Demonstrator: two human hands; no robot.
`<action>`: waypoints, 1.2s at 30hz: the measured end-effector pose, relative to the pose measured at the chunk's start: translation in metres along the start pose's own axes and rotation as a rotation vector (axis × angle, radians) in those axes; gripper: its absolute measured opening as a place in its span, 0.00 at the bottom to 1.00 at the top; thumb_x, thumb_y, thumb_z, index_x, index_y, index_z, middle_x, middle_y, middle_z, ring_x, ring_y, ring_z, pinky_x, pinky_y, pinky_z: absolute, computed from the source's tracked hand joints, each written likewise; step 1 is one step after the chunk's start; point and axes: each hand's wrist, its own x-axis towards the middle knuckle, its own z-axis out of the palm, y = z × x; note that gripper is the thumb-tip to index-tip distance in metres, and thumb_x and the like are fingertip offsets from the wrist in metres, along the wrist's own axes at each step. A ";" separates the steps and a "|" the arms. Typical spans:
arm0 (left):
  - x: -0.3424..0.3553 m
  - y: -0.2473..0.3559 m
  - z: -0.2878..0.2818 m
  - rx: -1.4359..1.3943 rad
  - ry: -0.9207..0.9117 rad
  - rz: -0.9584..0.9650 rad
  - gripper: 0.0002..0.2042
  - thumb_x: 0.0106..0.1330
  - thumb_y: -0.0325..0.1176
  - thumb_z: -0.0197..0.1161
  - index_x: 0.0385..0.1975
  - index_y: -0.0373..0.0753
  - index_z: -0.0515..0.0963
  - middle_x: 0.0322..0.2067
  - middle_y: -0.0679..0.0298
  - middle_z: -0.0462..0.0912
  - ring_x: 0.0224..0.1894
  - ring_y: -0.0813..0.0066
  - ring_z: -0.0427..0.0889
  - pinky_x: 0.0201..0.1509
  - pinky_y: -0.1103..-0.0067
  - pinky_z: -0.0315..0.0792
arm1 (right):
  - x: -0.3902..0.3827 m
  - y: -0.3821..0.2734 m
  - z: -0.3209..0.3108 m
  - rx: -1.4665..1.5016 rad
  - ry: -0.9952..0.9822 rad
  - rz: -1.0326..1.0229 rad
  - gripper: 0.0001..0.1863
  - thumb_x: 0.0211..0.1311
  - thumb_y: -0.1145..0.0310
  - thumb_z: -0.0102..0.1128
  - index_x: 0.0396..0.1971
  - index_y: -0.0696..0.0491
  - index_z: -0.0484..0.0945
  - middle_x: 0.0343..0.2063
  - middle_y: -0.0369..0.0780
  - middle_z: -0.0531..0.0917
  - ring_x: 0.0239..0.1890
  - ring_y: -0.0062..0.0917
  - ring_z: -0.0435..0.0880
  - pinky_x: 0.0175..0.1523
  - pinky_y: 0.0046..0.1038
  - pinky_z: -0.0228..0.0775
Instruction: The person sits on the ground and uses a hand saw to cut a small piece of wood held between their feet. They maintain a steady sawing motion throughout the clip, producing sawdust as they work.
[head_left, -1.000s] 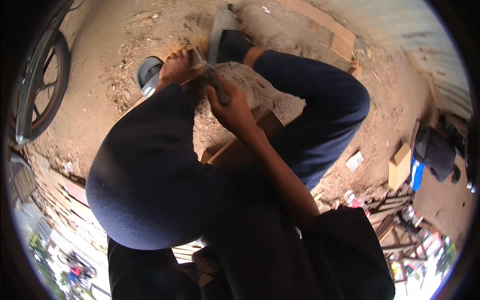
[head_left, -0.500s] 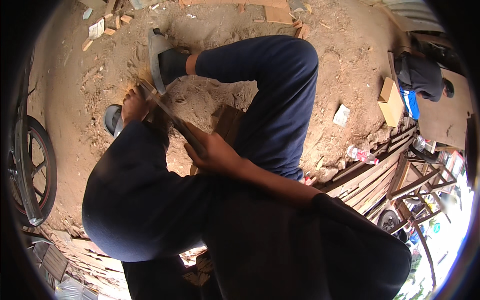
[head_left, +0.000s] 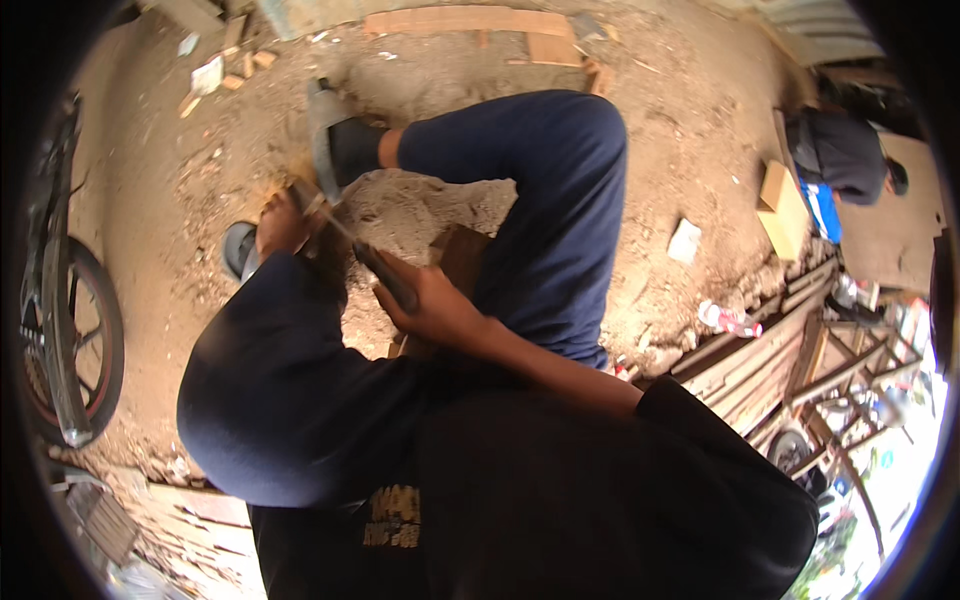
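Note:
My right hand [head_left: 435, 305] is wrapped around the dark handle of a long, narrow tool [head_left: 385, 278]. Its thin shaft slants up and left toward my other hand; blur hides whether it is a file or a blade. Closed beside my foot, my left hand [head_left: 280, 225] grips a small wood piece [head_left: 312, 197], which is partly hidden by fingers and smeared by motion. The tool's far end meets or passes over this wood; I cannot tell which. Orange-brown dust lies around it on the ground. A grey sandal [head_left: 322, 135] is right next to the wood.
My bent knees in navy trousers [head_left: 560, 180] frame the work. A wooden block [head_left: 462, 255] stands between my legs. To the left is a motorcycle wheel [head_left: 95, 340]. Rightward lie a plastic bottle [head_left: 728, 319], a cardboard box [head_left: 782, 210] and stacked planks [head_left: 745, 375]; another person [head_left: 840, 155] bends beyond.
My right hand has shifted slightly right and down with the tool, and more of its thin shaft shows. The whole view has also shifted a little. My left hand keeps its grip.

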 end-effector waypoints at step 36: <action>-0.003 0.018 -0.028 -0.073 -0.118 -0.069 0.33 0.60 0.51 0.67 0.52 0.30 0.63 0.49 0.45 0.76 0.50 0.51 0.82 0.51 0.65 0.79 | 0.055 -0.001 0.005 0.061 -0.069 0.023 0.24 0.63 0.71 0.61 0.57 0.65 0.70 0.39 0.48 0.85 0.41 0.26 0.84 0.47 0.28 0.74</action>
